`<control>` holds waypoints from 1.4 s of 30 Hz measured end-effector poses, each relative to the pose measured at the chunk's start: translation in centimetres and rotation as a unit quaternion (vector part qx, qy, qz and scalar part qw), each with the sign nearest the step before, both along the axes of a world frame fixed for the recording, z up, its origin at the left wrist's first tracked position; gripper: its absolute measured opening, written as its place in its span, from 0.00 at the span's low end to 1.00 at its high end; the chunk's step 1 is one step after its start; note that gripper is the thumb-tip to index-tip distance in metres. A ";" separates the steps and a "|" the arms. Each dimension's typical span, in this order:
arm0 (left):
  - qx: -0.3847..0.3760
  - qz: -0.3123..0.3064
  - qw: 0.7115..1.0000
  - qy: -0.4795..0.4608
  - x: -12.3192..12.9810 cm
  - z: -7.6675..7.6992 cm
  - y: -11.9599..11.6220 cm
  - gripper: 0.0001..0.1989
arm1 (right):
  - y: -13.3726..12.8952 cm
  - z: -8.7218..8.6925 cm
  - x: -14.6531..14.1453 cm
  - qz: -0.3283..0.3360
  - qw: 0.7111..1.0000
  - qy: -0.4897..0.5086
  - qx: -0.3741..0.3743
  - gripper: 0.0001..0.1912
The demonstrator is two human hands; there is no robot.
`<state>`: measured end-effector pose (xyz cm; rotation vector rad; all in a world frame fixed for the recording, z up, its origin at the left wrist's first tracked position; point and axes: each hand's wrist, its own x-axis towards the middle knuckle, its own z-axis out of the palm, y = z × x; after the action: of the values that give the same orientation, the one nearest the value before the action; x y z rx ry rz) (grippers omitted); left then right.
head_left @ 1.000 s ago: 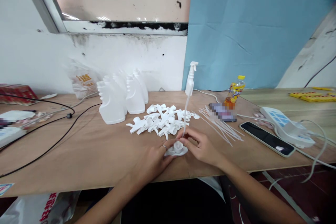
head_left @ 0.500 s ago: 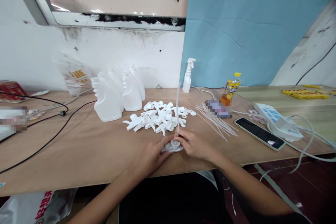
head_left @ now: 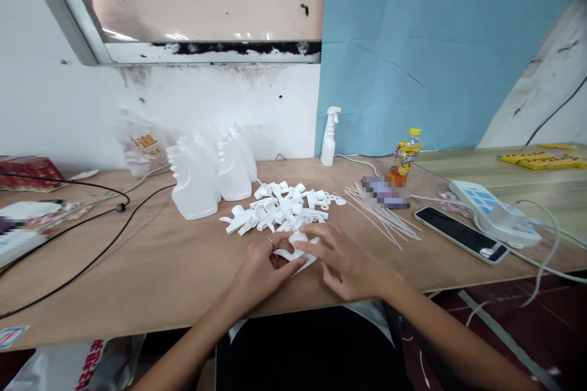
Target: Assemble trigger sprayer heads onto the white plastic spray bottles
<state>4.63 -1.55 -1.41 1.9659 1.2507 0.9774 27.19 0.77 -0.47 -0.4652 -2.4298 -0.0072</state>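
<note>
Near the front edge of the table, my left hand is closed on a white spray head, with the thumb along its lower side. My right hand has its fingertips on the same spray head from the right. Just beyond both hands lies a pile of white spray heads. Thin white tubes are spread to the right of the pile. Several white empty bottles stand behind it on the left. A bottle with a spray head fitted stands by the blue cloth.
On the right are a phone, a white power strip with cables and a drink bottle with a yellow cap. Black cables cross the table's left side. A plastic bag leans against the wall.
The spray head in my hands has tipped, and the tube that stood upright from it no longer shows upright. My right hand's fingers have spread over the spray head. The view has shifted slightly.
</note>
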 end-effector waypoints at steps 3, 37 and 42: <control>-0.001 -0.062 0.998 0.004 -0.2 1.5 -0.2 0.24 | 0.5 -0.3 0.1 0.002 0.993 0.009 0.120 0.30; 0.472 0.192 0.805 0.305 -11.1 2.4 2.6 0.43 | 3.6 2.6 7.6 -0.004 0.742 0.643 -0.188 0.08; 0.477 0.195 0.792 0.328 -11.4 2.0 2.7 0.43 | 3.7 2.6 8.4 -0.024 0.742 0.646 -0.178 0.08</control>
<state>-6.73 1.16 0.64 3.1029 1.8022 1.3590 35.61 4.49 2.13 -0.4577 -1.0093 0.5761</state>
